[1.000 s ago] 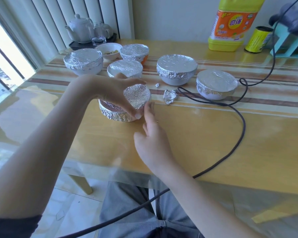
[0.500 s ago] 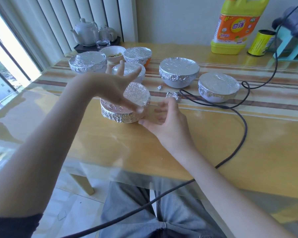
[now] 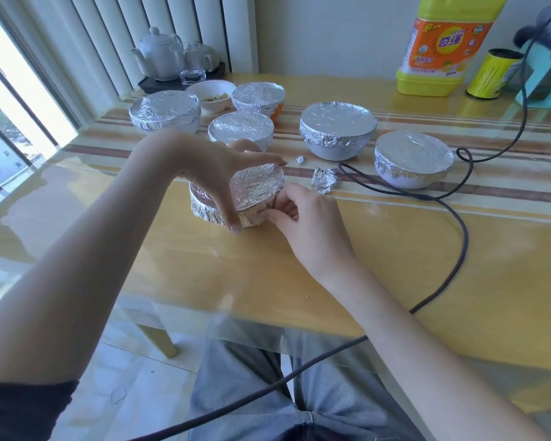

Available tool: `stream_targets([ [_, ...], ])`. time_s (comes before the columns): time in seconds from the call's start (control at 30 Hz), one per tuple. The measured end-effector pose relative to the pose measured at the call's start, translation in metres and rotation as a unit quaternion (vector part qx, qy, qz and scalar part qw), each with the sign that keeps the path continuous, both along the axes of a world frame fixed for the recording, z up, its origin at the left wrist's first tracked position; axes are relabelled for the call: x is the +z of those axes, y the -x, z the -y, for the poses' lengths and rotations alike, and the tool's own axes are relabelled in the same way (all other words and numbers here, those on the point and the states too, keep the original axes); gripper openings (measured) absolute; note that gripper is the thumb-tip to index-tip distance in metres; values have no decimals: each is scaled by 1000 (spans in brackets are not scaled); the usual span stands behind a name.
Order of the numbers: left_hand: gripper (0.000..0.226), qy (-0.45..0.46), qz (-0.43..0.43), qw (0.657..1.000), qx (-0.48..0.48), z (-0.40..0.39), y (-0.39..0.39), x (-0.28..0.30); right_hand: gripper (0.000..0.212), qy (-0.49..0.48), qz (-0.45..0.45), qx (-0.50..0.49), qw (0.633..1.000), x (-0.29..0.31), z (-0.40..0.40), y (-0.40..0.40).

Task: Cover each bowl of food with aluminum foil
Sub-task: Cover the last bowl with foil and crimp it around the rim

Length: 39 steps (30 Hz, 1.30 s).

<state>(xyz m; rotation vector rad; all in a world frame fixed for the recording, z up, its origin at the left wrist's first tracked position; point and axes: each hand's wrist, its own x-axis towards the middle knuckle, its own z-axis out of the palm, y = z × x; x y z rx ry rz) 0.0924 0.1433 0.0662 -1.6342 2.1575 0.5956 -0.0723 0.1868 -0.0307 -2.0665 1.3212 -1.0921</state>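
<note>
Foil (image 3: 257, 189) is already laid over the nearest bowl (image 3: 210, 211), which stands on the near part of the table (image 3: 395, 249), just in front of five other foil-covered bowls (image 3: 337, 128). One small white bowl (image 3: 209, 95) at the back is seen uncovered, so the task is judged nearly complete. The step in hand is judged to be the crimping of the foil skirt under the rim.

For a sound result, the top sheet is to be kept taut and flat while the loose edge is folded down and pressed against the wall a short section at a time; the bowl is to be held steady so that it is not tipped or slid.

The left hand (image 3: 217, 168) is arched over the bowl from the left, thumb brought down the near side, fingers spread across the far edge, so that the covered bowl is gripped. The right hand (image 3: 303, 214) is brought in from the right at table level, fingers curled and the foil edge pinched at the bowl's right side. A crumpled foil scrap (image 3: 324, 180) and a dark cable (image 3: 452, 198) lie near on the right.
</note>
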Motion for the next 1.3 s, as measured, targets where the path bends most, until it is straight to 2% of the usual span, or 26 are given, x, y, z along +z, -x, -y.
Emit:
stream_targets([
  [0.13, 136, -6, -3, 1000, 3, 1, -3, 0, 23, -16, 4, 22, 1000, 4, 11, 8],
  [0.27, 135, 2, -14, 1000, 11, -1, -4, -4, 45, -24, -87, -17, 996, 18, 26, 15],
  [0.4, 135, 21, -20, 998, 52, -2, -4, -6, 35, -17, -113, -18, 993, 18, 28, 14],
  [0.47, 135, 28, -19, 997, 63, -3, -3, -7, 33, -6, -72, -9, 997, 10, 20, 14],
  [0.5, 134, 32, -17, 997, 66, -5, -3, -6, 39, -12, -32, 0, 999, 7, 14, 15],
  [0.57, 132, 41, -17, 996, 73, -7, -2, -6, 53, -52, 88, 17, 995, 4, 7, 14],
  [0.6, 132, 42, -18, 996, 76, -8, -1, -6, 53, -72, 148, 18, 986, 2, 6, 12],
  [0.73, 135, 41, -4, 996, 78, -6, -1, -6, 27, -83, 267, -22, 960, 0, 13, -1],
  [0.87, 136, 41, 0, 995, 86, -5, -3, -8, 17, -117, 329, -64, 935, -5, 10, -12],
  [0.93, 135, 45, 2, 996, 83, -5, -3, -9, 20, -99, 303, -78, 945, -10, 0, -16],
  [1.03, 134, 50, 8, 996, 77, -5, -3, -11, 32, -80, 210, -65, 972, -15, -15, -17],
  [1.1, 134, 52, 17, 995, 86, -6, -3, -11, 45, -109, 185, -14, 977, -18, -16, -15],
  [1.17, 135, 53, 37, 993, 103, -8, 0, -10, 59, -161, 197, 54, 966, -20, -13, -12],
  [1.23, 133, 54, 68, 989, 120, -11, 5, -8, 74, -177, 179, 65, 966, -22, -10, -9],
  [1.3, 119, 44, 65, 987, 144, -14, 10, -3, 91, -169, 132, 45, 976, -22, -12, -6],
])
